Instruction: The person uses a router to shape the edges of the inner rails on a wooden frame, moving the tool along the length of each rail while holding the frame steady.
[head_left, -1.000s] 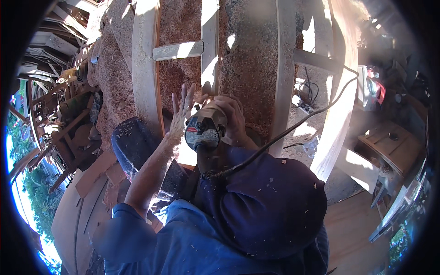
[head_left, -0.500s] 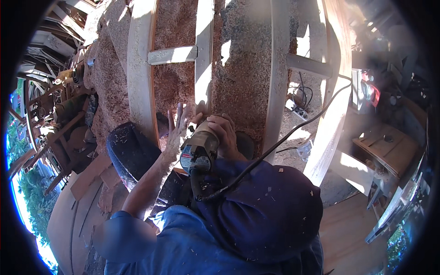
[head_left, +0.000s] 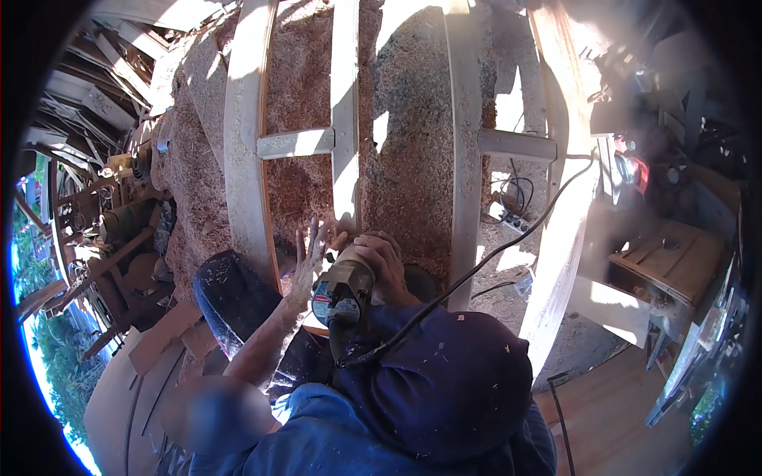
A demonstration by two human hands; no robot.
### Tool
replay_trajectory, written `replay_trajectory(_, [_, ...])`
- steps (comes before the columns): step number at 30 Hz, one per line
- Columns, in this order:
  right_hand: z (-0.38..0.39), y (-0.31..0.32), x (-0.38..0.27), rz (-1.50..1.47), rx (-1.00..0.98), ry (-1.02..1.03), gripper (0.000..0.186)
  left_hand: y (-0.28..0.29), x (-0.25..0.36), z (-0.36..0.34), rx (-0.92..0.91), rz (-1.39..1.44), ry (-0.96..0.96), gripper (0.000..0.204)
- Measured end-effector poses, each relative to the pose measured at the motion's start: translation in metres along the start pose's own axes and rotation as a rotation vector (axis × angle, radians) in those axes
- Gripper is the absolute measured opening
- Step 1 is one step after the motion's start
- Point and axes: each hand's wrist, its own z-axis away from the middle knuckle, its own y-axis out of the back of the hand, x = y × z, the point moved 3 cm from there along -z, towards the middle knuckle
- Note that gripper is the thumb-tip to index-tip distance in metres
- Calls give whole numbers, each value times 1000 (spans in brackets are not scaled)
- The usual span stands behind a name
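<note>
My right hand wraps over the front of a corded power tool with a grey metal body, a dark motor end and a blue label. The tool sits at the near end of a narrow wooden rail; its working side is hidden. Just left of the tool, my left hand is raised with its fingers spread and holds nothing. From the tool's near end a black cord runs over my right sleeve toward the far right. The rail belongs to a wooden frame with a short crosspiece.
Wider rails and another crosspiece lie around me, with wood shavings between them. A power strip rests on the ground at right. Farther right stands a wooden box; scrap wood and machinery crowd the left.
The whole scene has shifted down in the picture as my head moved. My right hand keeps its hold on the power tool, and my left hand stays spread beside it.
</note>
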Motion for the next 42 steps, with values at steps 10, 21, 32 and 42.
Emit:
replay_trajectory(10, [-3,1,16,-8,89,36,56,20,11,-21,-5,-2,-13,74])
replay_trajectory(21, [-27,-2,20,14,86,52,59,47,7,-48,-83,-58,49,78])
replay_trajectory(32, [-19,-1,15,3,106,108,60,23,4,-26,-1,-52,17,73])
replay_trajectory(42, [-96,27,78,212,208,95,69,12,-4,-137,273,358,8,73])
